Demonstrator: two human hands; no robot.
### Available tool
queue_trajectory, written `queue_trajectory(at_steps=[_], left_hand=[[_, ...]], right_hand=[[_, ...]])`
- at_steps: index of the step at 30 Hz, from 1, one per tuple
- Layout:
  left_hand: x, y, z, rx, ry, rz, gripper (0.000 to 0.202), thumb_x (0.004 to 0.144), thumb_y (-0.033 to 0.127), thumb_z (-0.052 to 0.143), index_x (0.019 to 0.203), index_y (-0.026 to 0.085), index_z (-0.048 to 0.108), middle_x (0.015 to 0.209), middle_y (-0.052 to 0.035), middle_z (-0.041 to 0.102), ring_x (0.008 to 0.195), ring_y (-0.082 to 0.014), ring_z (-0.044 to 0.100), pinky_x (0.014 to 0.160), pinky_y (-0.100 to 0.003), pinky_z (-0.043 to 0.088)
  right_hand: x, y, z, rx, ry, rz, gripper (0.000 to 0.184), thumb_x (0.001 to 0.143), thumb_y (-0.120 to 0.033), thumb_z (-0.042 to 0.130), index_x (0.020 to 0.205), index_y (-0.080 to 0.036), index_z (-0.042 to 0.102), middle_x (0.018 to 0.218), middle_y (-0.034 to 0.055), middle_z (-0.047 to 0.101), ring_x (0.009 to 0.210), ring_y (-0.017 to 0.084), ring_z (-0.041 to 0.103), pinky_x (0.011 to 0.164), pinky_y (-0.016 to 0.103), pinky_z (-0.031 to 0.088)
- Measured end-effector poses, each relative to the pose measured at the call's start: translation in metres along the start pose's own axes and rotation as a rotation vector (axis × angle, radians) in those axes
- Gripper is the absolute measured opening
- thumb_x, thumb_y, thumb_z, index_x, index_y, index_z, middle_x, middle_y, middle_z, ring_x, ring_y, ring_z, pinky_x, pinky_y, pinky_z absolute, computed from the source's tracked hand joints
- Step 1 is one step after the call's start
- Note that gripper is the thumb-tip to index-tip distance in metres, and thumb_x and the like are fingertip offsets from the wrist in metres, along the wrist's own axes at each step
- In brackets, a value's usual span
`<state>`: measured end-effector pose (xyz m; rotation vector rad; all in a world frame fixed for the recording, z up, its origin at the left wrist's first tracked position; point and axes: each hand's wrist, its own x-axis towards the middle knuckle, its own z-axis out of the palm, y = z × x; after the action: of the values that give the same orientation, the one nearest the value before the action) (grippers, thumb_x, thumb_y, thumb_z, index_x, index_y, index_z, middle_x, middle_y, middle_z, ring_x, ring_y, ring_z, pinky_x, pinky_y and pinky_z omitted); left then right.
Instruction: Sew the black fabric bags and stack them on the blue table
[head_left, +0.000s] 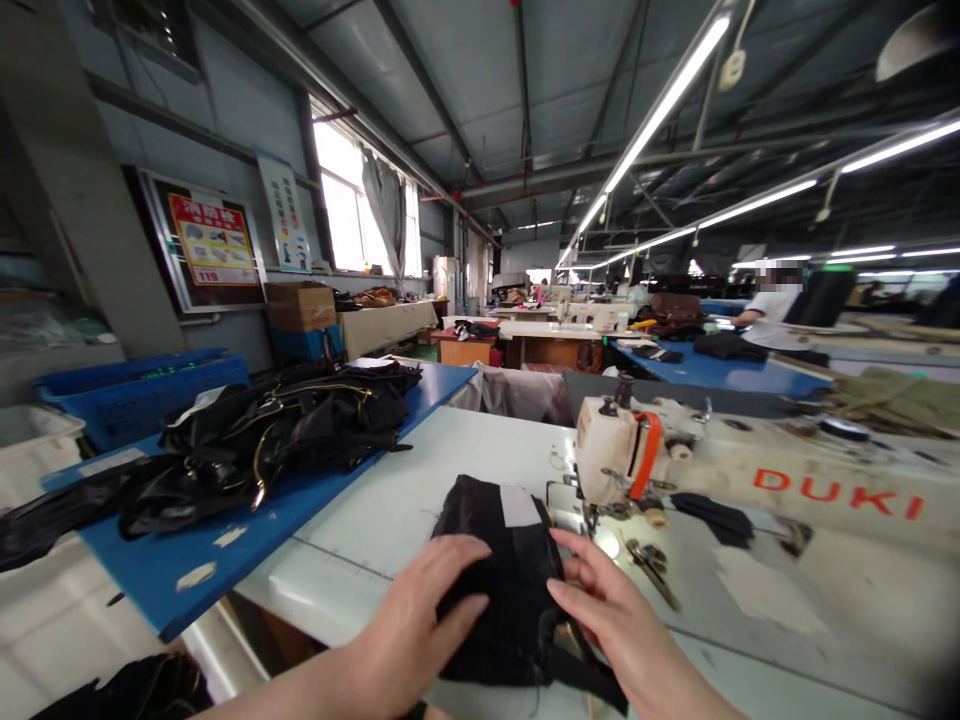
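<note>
A black fabric piece [501, 560] with a white label [520, 505] lies on the white sewing table [390, 500], just in front of the needle of a white sewing machine [750, 480]. My left hand [420, 625] rests flat on the fabric's left side, fingers stretched out. My right hand [622, 620] lies on its right edge, fingers extended and together. Small scissors [651, 562] sit on the table just beyond my right hand.
A blue side table [217, 555] on the left carries a heap of black garments [262, 440]. Blue crates [127, 395] and a white bin [30, 445] stand further left. A person [776, 300] works at a far table on the right.
</note>
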<state>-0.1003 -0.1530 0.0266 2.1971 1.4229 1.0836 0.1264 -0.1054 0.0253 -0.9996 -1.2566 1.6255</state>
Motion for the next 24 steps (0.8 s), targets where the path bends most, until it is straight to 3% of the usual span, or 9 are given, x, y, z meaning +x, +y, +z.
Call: queue_trajectory(at_steps=[3, 7, 10, 12, 16, 19, 21, 24], left_hand=[[0.000, 0.012, 0.012, 0.116, -0.109, 0.168, 0.042, 0.082, 0.013, 0.058, 0.122, 0.025, 0.052, 0.115, -0.0062, 0.060, 0.108, -0.0231, 0.054, 0.097, -0.039, 0.044], [0.001, 0.013, 0.021, 0.224, -0.007, 0.322, 0.023, 0.089, 0.008, 0.043, 0.100, 0.019, 0.060, 0.086, -0.0063, 0.063, 0.080, -0.0190, 0.057, 0.073, -0.032, 0.049], [-0.001, 0.015, 0.020, 0.389, 0.030, 0.576, 0.023, 0.094, 0.012, 0.038, 0.099, 0.016, 0.060, 0.078, -0.0071, 0.064, 0.069, -0.0177, 0.057, 0.063, -0.030, 0.046], [-0.004, 0.018, 0.020, 0.476, 0.036, 0.660, 0.022, 0.095, 0.013, 0.039, 0.098, 0.016, 0.061, 0.073, -0.0056, 0.064, 0.065, -0.0167, 0.057, 0.060, -0.029, 0.046], [-0.004, 0.025, 0.015, 0.295, -0.048, 0.582, 0.018, 0.096, 0.021, 0.044, 0.109, 0.017, 0.056, 0.078, -0.0056, 0.067, 0.066, -0.0157, 0.061, 0.061, -0.024, 0.049], [0.004, 0.032, 0.008, 0.103, 0.010, 0.406, 0.024, 0.093, 0.016, 0.048, 0.116, 0.020, 0.052, 0.087, -0.0046, 0.068, 0.075, -0.0146, 0.063, 0.067, -0.021, 0.051], [0.012, 0.038, 0.004, 0.085, 0.045, 0.346, 0.028, 0.088, 0.016, 0.055, 0.116, 0.022, 0.053, 0.098, -0.0053, 0.066, 0.086, -0.0167, 0.063, 0.076, -0.024, 0.052], [0.024, 0.046, 0.008, 0.137, 0.035, 0.386, 0.026, 0.082, 0.022, 0.064, 0.107, 0.021, 0.059, 0.100, -0.0066, 0.064, 0.089, -0.0209, 0.060, 0.077, -0.031, 0.053]], right_hand=[[0.000, 0.001, -0.002, -0.006, -0.008, -0.006, 0.063, 0.069, -0.030, 0.069, 0.127, -0.022, 0.046, 0.091, 0.0012, 0.065, 0.086, 0.021, 0.063, 0.080, 0.035, 0.045], [-0.005, 0.000, -0.005, 0.037, -0.029, 0.020, 0.072, 0.064, -0.020, 0.067, 0.132, -0.021, 0.042, 0.088, 0.0017, 0.066, 0.084, 0.021, 0.062, 0.081, 0.036, 0.044], [-0.007, -0.001, -0.006, 0.085, -0.033, 0.020, 0.075, 0.060, -0.018, 0.066, 0.132, -0.023, 0.046, 0.094, 0.0043, 0.066, 0.090, 0.024, 0.063, 0.081, 0.038, 0.045], [-0.007, 0.000, -0.007, 0.068, -0.027, -0.026, 0.072, 0.059, -0.018, 0.065, 0.130, -0.025, 0.050, 0.095, 0.0057, 0.066, 0.093, 0.026, 0.062, 0.080, 0.039, 0.047], [-0.008, 0.001, -0.009, 0.070, -0.016, -0.062, 0.069, 0.059, -0.015, 0.065, 0.127, -0.026, 0.054, 0.095, 0.0056, 0.066, 0.092, 0.026, 0.062, 0.079, 0.039, 0.048], [-0.009, -0.001, -0.010, 0.170, -0.043, -0.035, 0.070, 0.058, -0.011, 0.066, 0.125, -0.028, 0.055, 0.095, 0.0032, 0.066, 0.090, 0.023, 0.063, 0.080, 0.036, 0.047], [-0.009, -0.002, -0.010, 0.233, -0.062, -0.033, 0.069, 0.058, -0.010, 0.067, 0.123, -0.029, 0.055, 0.095, 0.0024, 0.066, 0.092, 0.023, 0.063, 0.082, 0.035, 0.045], [-0.009, 0.001, -0.011, 0.280, -0.068, -0.056, 0.067, 0.057, -0.009, 0.070, 0.120, -0.029, 0.057, 0.095, 0.0021, 0.066, 0.093, 0.023, 0.063, 0.081, 0.034, 0.045]])
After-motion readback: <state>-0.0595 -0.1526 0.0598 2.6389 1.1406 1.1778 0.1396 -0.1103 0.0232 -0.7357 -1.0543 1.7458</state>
